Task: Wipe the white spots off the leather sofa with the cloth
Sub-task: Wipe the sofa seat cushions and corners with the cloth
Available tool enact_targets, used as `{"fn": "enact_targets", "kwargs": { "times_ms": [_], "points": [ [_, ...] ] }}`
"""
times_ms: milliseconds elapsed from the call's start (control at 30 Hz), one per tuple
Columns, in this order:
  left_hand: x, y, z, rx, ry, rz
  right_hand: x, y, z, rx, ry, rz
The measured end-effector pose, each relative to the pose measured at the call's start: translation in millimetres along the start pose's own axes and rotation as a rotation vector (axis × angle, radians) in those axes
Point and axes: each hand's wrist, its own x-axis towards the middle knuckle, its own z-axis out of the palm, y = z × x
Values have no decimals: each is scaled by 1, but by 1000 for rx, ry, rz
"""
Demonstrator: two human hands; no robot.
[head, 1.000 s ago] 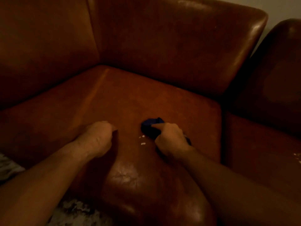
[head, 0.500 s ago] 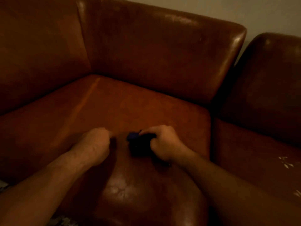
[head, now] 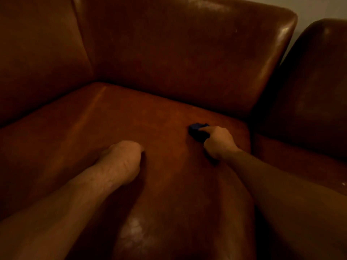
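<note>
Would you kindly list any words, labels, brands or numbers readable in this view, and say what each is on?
None: no text, label, brand or number shows anywhere.
The leather sofa is plain.
The blue cloth under the right hand shows no tag.
The left hand holds nothing printed.

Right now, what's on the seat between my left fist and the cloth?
Head view: only bare brown leather seat lies between the left hand and the blue cloth.

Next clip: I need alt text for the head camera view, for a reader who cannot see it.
A right hand presses a dark blue cloth onto the seat of a brown leather sofa in dim light. The left hand, closed in a fist, rests on the seat nearby. A small white spot shows on the neighbouring seat at far right.
</note>
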Motion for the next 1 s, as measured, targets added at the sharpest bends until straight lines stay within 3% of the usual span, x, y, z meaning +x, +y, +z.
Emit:
{"fn": "enact_targets", "kwargs": {
  "times_ms": [533,733,1000],
  "points": [
    [-43,20,4,-129,22,80,-145,-58,39,216,-266,-221],
    [-55,21,-13,-166,72,179,-162,-43,15,417,-97,-138],
    [-62,106,-104,-226,47,363,-179,-8,-110,414,30,62]
  ]
}}
